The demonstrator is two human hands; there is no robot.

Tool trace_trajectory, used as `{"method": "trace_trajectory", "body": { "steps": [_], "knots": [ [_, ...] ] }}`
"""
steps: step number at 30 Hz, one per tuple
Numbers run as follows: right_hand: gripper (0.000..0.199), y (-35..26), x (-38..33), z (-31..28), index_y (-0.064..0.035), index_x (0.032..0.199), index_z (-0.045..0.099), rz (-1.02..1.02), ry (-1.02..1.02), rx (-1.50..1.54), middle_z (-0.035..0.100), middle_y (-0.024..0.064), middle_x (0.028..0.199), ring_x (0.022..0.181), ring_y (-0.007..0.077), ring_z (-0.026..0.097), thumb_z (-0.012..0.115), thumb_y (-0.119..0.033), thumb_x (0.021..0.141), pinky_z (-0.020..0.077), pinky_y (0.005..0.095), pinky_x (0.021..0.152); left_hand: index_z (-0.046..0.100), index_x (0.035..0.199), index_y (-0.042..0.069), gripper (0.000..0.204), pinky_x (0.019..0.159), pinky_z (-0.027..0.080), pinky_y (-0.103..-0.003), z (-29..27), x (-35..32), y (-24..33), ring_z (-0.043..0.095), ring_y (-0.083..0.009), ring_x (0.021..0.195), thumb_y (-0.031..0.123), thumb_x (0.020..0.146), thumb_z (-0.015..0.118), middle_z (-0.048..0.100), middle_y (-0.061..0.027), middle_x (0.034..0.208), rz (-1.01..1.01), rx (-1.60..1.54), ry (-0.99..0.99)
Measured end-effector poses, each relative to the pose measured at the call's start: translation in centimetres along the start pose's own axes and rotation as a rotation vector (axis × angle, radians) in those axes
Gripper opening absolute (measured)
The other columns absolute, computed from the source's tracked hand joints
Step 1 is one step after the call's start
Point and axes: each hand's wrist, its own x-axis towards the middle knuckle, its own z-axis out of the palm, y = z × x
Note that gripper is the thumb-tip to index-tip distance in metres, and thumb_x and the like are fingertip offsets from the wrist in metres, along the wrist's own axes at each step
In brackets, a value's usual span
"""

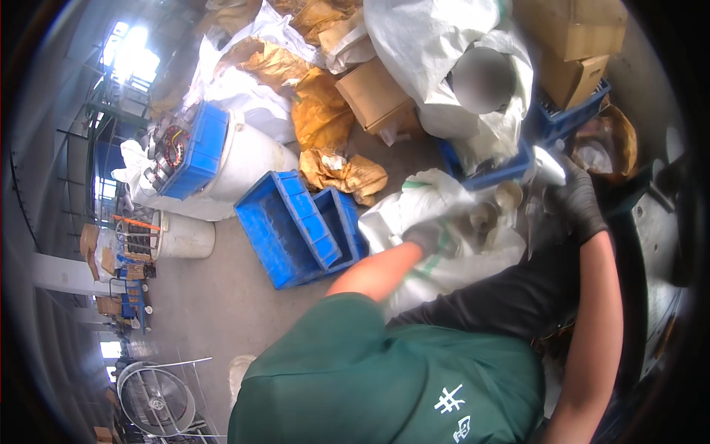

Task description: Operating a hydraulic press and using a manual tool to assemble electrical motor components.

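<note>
The white sack (407, 211) is in front of the person, with its top open. The left hand (424, 238), in a dark glove, is on the near left side of the sack. Its fingers are hard to see, so I cannot tell if its grip is pinching the cloth or just resting there.

The right hand (577, 200), in a dark glove too, is up past the right side of the sack. Its grip looks closed on a pale thing (549, 167). That thing is blurry, so I cannot tell just what it is. Inside the sack are some round cups (509, 194).

The sack looks soft and floppy. It should fold easily, and it may sag if nobody holds the edge. The best place to hold it is a good bunch of cloth at the rim. With the cups inside, it may be heavy to lift. The pale thing looks stiff, smooth and quite light. It could slip, so it is best held around its side with the whole hand.

Just past the sack is a blue tray (497, 176). Two blue bins (265, 240) are on the floor (222, 296) to the left.
</note>
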Motion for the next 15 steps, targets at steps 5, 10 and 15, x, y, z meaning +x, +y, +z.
{"method": "trace_trajectory", "body": {
  "steps": [5,10,15],
  "knots": [
    [0.039,-1.3,0.6,0.8,-0.0060,0.115,0.069,0.017,-0.038,0.143,0.074,0.0152,0.097,0.090,0.0214,0.072,0.066,-0.001,0.076,0.0558,0.0350,0.084,0.077,0.108,0.001,0.065,0.095,0.052,-0.041,-3.8,-0.5,-1.5,0.070,-0.0334,0.108,0.057,0.075,0.083,0.075,-0.0192,0.109,-0.026,-0.308,0.063],
    [0.040,-1.7,0.7,0.8,-0.0040,0.114,0.069,-0.067,-0.045,0.051,0.073,0.0202,0.099,0.093,0.0309,0.072,0.069,-0.005,0.074,0.0545,0.0396,0.087,0.070,0.100,0.003,0.017,0.085,0.053,-0.045,-1.3,2.5,-3.3,0.069,-0.0367,0.090,0.018,0.095,0.063,0.072,-0.0209,0.094,0.085,-0.570,0.474],
    [0.044,-1.4,0.4,0.0,-0.0025,0.115,0.068,-0.028,-0.052,0.027,0.072,0.0234,0.102,0.097,0.0373,0.071,0.071,-0.008,0.072,0.0536,0.0415,0.090,0.073,0.111,0.001,0.034,0.090,0.054,-0.042,-1.7,5.2,-3.6,0.071,-0.0327,0.096,0.030,0.097,0.064,0.074,-0.0212,0.100,0.055,-0.446,0.134]
  ]
}}
